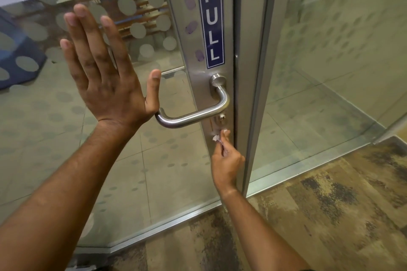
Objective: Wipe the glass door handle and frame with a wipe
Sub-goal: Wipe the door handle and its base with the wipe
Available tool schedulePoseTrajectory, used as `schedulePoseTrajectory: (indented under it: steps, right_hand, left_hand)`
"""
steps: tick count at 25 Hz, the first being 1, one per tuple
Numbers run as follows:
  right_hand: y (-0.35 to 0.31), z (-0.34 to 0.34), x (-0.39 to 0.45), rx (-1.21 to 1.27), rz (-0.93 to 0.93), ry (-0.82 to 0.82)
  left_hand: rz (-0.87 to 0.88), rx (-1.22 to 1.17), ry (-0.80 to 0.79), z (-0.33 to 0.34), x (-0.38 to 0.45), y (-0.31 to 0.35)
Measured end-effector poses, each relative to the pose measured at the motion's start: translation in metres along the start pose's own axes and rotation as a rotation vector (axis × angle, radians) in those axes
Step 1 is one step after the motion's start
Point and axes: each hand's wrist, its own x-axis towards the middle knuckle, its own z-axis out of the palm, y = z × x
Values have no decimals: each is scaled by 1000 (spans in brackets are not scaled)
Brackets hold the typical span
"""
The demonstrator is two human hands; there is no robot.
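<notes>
A brushed-metal lever handle (193,114) juts left from the silver door frame (199,86), with a keyhole (222,118) just under it. My right hand (226,158) pinches a small crumpled white wipe (215,137) and presses it on the frame directly below the keyhole. My left hand (103,68) is spread flat, fingers apart, against the glass door (154,160) to the left of the handle, its thumb near the handle's free end. Purple smudges (191,27) run down the frame left of a blue PULL sticker (211,17).
A fixed glass panel (330,61) with frosted dots stands right of the door post (264,72). Metal floor rails (167,224) run along the bottom of the glass. Patterned brown carpet (319,215) covers the floor on my side; tiled floor lies beyond the glass.
</notes>
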Motion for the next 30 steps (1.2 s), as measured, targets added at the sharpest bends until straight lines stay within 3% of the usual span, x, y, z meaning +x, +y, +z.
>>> schedulePoseTrajectory:
  steps: [7, 12, 17, 24, 30]
  right_hand:
    - [39, -7, -11, -683, -651, -541]
    - [30, -14, 20, -762, -931, -626]
    - [-5, 19, 30, -625, -846, -462]
    - [27, -14, 15, -696, -817, -591]
    - [-19, 18, 23, -556, -765, -440]
  left_hand:
    - [-4, 1, -35, -3, 1, 2]
    - [-49, -9, -109, -6, 3, 3]
    - [-76, -7, -146, -11, 6, 7]
    - [-79, 7, -175, -15, 6, 9]
    - [-99, 20, -243, -16, 5, 7]
